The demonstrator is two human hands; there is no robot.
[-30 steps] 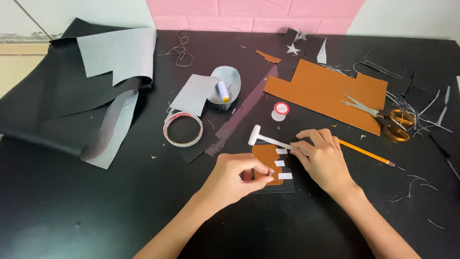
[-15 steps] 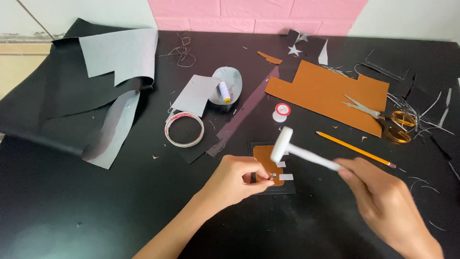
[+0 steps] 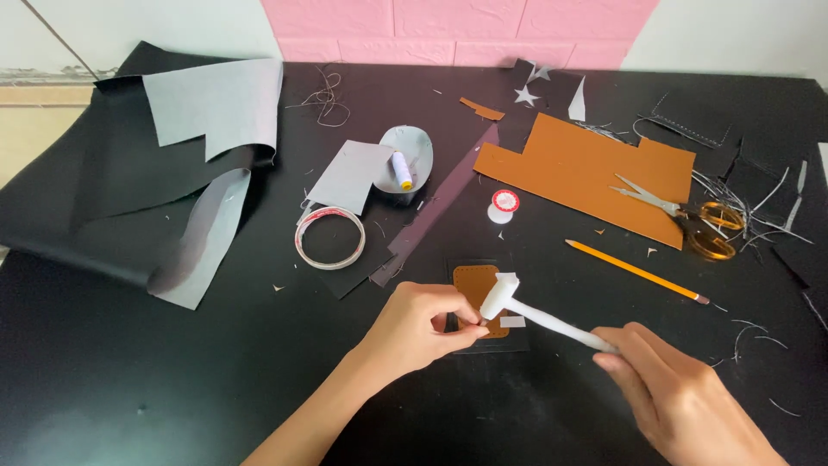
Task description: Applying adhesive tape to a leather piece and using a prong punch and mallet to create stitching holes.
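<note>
One hammer, one pencil, one pair of scissors, one tape ring, two hands.

On the black bench, a tape ring lies near a thread spool. A large tan leather sheet lies under orange-handled scissors, a yellow pencil just below. Curled black sheeting sits far left.

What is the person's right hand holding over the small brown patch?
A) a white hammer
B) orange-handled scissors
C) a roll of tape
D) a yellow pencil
A: the right hand grips the handle of a white hammer whose head sits over the brown patch, while the scissors, pencil and tape roll lie untouched on the table.
</note>
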